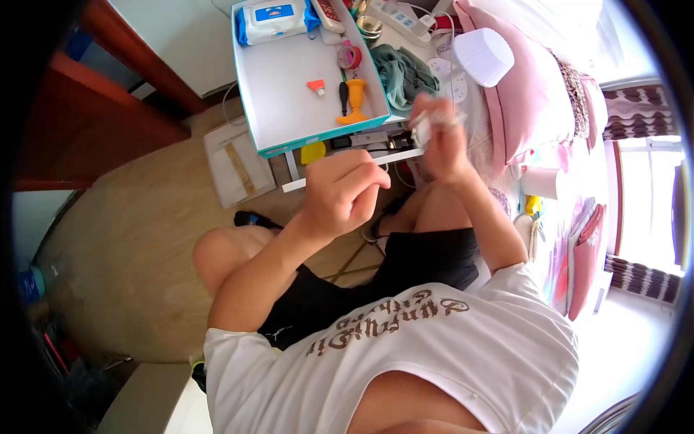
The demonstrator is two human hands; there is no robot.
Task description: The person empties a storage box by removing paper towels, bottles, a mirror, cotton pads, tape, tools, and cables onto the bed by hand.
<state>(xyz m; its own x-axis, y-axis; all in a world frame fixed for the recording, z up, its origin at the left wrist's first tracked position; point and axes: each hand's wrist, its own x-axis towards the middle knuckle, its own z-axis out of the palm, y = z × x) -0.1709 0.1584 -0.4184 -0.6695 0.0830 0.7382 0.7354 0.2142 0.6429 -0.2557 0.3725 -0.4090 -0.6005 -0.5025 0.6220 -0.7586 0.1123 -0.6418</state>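
My left hand (343, 189) is curled into a fist in front of a white bar (401, 157) below the box. What its fingers hold, if anything, is hidden. My right hand (446, 148) is raised to the right, closed on a small whitish, shiny thing (425, 132) smeared by motion; its kind does not show. The hands are apart. Just beyond them stands a shallow teal-edged white box (282, 94). In it lie an orange-yellow plunger-shaped tool (354, 101), a black-handled tool (343, 100), a red-orange cap-like piece (316, 87), a pink tape roll (349, 57) and a wipes pack (275, 22).
A grey-green cloth (405, 76) lies right of the box, near a white power strip (397, 22). A white pleated shade (484, 58) stands before a pink pillow (531, 94). A flat package (238, 163) rests on the floor at left, near a brown door (108, 108).
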